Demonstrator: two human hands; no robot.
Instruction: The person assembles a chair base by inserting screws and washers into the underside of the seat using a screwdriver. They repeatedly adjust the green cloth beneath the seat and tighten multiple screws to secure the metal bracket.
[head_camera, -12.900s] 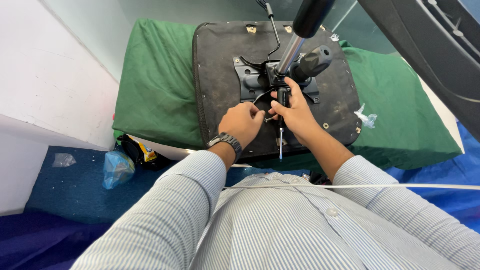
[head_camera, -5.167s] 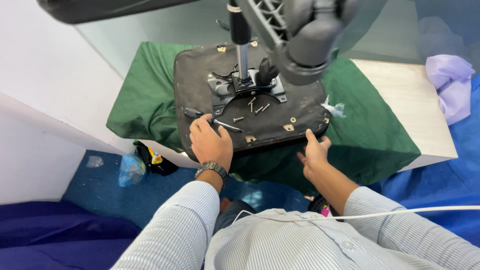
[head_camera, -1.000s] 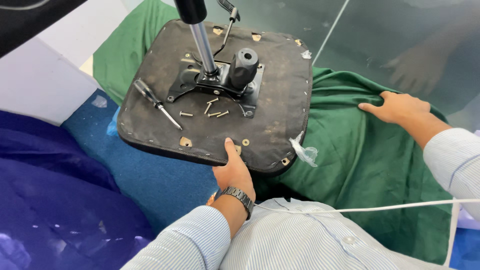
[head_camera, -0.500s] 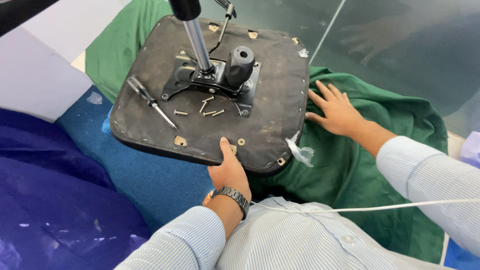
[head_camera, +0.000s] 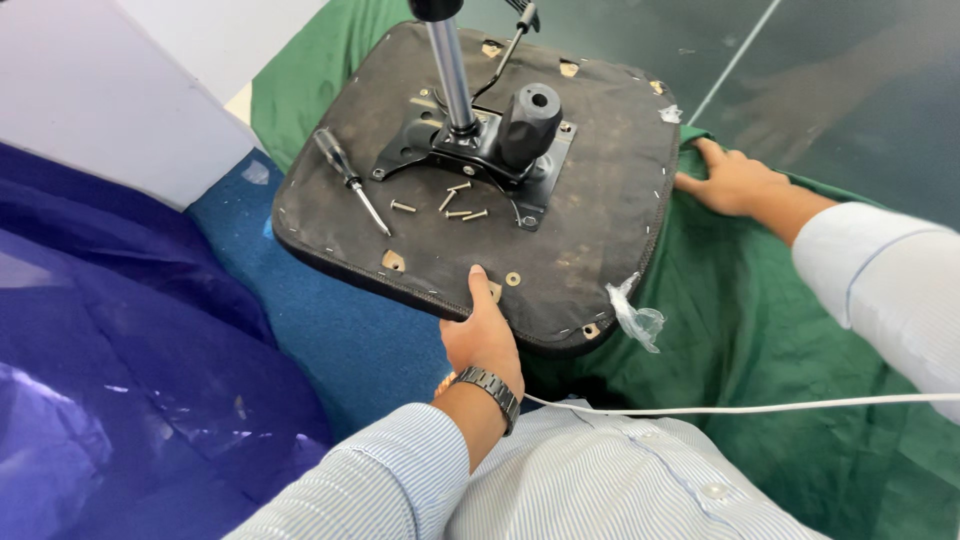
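An upturned black chair seat (head_camera: 590, 230) lies on a green cloth (head_camera: 760, 330), with a black metal mechanism (head_camera: 480, 150) and a chrome gas column (head_camera: 450, 70) rising from its middle. My left hand (head_camera: 483, 335) grips the seat's near edge, thumb on top. My right hand (head_camera: 735, 180) rests at the seat's right edge, fingers against the rim and the cloth. A screwdriver (head_camera: 350, 180) lies on the seat's left side. Several loose screws (head_camera: 450, 205) lie beside the mechanism.
A blue carpeted floor (head_camera: 340, 330) lies under the seat's overhanging corner. Blue plastic sheeting (head_camera: 120, 360) covers the left. A white panel (head_camera: 110, 100) stands at the upper left. A scrap of clear plastic (head_camera: 638, 320) hangs from the seat's near right corner. A white cable (head_camera: 760, 408) crosses my chest.
My right hand has slid from the open cloth up to the seat's right edge. The seat has turned slightly. My left hand keeps its hold on the near edge.
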